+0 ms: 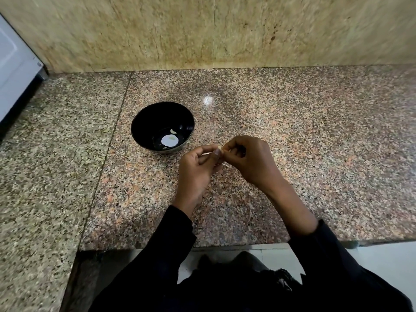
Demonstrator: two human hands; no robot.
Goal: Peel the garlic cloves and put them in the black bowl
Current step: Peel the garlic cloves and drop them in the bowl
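Two hands of yours, left hand [198, 167] and right hand [249, 161], meet above the bench [315, 131], fingers of both pinching one garlic clove [219, 147]; beyond, black bowl [144, 122] holding one peeled clove [173, 131].

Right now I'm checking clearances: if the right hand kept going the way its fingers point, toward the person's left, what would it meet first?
The left hand, almost at once: both hands pinch the same garlic clove. The right hand points left, so the left's fingers block it; the bowl lies farther on.
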